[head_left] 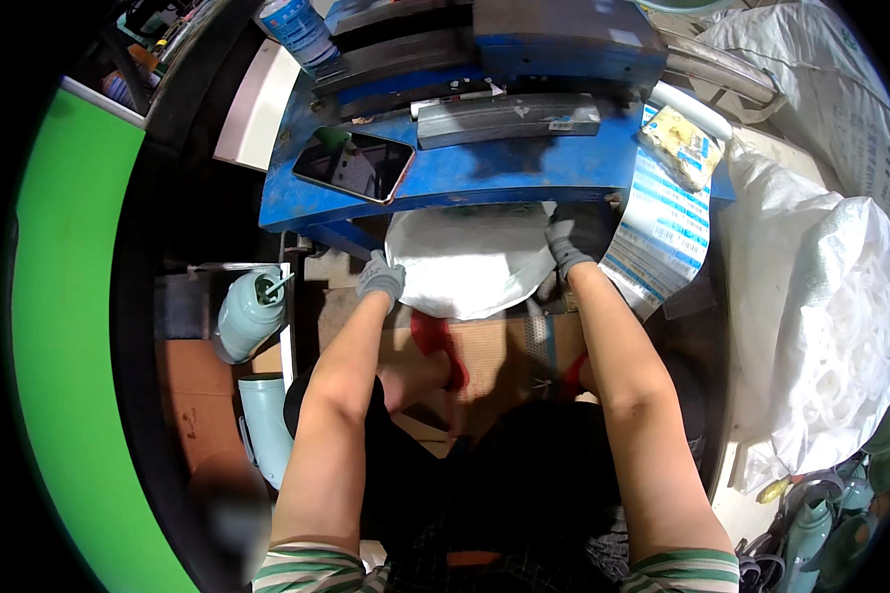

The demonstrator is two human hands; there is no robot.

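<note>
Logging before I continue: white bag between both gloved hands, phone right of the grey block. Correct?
No: the head view shows the phone left of the grey block. The white bag is between the gloved left hand and right hand.

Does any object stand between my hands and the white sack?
Nothing visible does: the left hand is at the left edge of the white sack, the right hand at its right edge. The blue table appears to overhang only its far side.

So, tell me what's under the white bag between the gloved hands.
Past the near edge of the white bag, cardboard and a red shoe show. What lies directly beneath the bag is covered.
</note>
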